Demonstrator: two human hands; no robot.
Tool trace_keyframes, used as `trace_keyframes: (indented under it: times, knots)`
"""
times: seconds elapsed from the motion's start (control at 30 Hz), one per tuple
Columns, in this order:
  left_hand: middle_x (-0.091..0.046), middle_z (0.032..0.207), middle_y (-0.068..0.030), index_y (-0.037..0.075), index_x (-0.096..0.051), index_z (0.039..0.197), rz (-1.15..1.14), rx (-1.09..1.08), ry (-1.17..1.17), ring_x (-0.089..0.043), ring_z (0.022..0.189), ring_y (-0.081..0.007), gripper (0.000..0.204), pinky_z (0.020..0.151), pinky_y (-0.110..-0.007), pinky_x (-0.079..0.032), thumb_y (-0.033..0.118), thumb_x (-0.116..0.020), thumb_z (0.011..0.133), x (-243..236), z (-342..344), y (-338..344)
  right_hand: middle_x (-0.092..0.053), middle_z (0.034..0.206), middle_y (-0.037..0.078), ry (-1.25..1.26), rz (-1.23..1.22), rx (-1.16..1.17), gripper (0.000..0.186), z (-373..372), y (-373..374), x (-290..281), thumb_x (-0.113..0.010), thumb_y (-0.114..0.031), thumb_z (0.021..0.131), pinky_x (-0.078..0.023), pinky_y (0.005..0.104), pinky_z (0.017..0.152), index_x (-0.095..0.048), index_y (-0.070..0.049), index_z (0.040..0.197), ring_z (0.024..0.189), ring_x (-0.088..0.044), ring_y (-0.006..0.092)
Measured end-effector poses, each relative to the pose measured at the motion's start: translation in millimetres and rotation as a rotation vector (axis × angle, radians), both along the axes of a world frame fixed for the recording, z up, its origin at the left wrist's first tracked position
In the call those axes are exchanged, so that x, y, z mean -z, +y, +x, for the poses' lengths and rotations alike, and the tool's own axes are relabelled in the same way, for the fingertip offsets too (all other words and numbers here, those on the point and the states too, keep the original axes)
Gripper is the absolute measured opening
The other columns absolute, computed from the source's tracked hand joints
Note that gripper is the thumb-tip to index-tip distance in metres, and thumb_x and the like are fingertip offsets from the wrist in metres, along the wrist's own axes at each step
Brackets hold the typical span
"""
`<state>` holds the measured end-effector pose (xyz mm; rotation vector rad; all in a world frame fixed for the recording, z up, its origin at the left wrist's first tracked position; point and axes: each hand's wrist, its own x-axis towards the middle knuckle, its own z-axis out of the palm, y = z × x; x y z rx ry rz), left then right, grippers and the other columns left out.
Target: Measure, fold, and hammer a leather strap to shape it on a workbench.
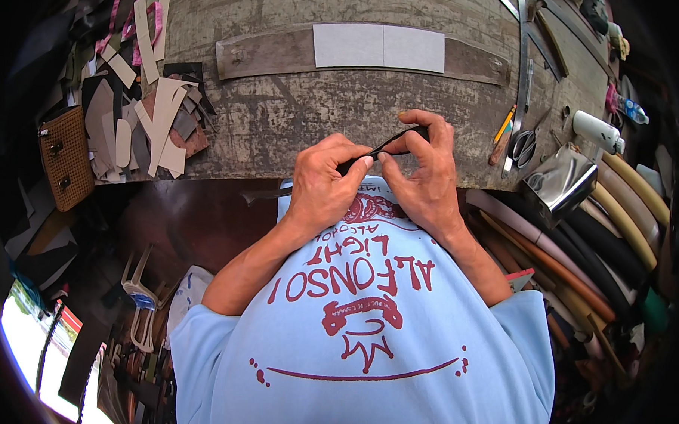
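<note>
Just over the table's front edge, both hands hold one narrow black strip (pixel 390 141) that looks like leather or a similar sheet. My left hand (pixel 318 178) pinches it between thumb and fingers, and a dark tail hangs out to the left. Close beside it, my right hand (pixel 428 170) grips the strip with thumb and bent fingers, the index finger raised along its upper end. The two thumb tips nearly meet at the strip. Farther back on the table lies a long curved grey-brown piece (pixel 270 54), with a white rectangular sheet (pixel 379 47) on it.
Cut scraps (pixel 167 124) pile up at the table's left, near a woven brown panel (pixel 66 161). At the right are a metal ruler (pixel 522 76), pencil (pixel 505 123), scissors (pixel 523 147), white bottle (pixel 596 130) and shiny metal box (pixel 557 184). Material rolls (pixel 577 265) stand below them.
</note>
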<state>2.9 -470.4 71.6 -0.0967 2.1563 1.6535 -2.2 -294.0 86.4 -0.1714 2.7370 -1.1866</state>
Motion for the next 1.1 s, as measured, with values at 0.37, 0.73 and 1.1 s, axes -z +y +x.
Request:
trace_keyframes:
  times: [0.37,0.73,1.1]
  knots:
    - [-0.068,0.092,-0.0084,-0.003,-0.072,0.107,0.024,0.081,-0.093,-0.062,0.081,-0.0131,0.021,0.070,-0.028,-0.048,0.008,-0.069,0.090,3.0,-7.5,-5.2,-0.051,0.122,0.016,0.060,0.012,-0.036,0.017,-1.4,-4.2,1.4,-0.075,0.000,0.074,-0.043,0.0457,0.097,-0.064,-0.002,0.087,0.120,-0.046,0.0351]
    - [-0.068,0.094,-0.0068,-0.002,-0.072,0.109,0.037,0.061,-0.072,-0.061,0.080,-0.0113,0.022,0.070,-0.026,-0.048,0.010,-0.071,0.090,3.5,-7.2,-4.7,-0.049,0.125,0.016,-0.022,-0.080,-0.078,0.023,-8.5,10.9,-3.1,-0.076,-0.002,0.079,-0.052,0.0398,0.089,-0.064,-0.002,0.098,0.113,-0.056,0.0324]
    - [-0.070,0.091,-0.0094,-0.004,-0.073,0.101,0.032,0.034,-0.024,-0.067,0.080,-0.0142,0.017,0.070,-0.027,-0.052,0.007,-0.071,0.088,2.1,-8.7,-2.8,-0.052,0.123,0.017,-0.007,-0.081,-0.077,0.016,-8.6,7.8,-2.4,-0.073,-0.004,0.083,-0.052,0.0407,0.089,-0.065,-0.001,0.096,0.114,-0.056,0.0333]
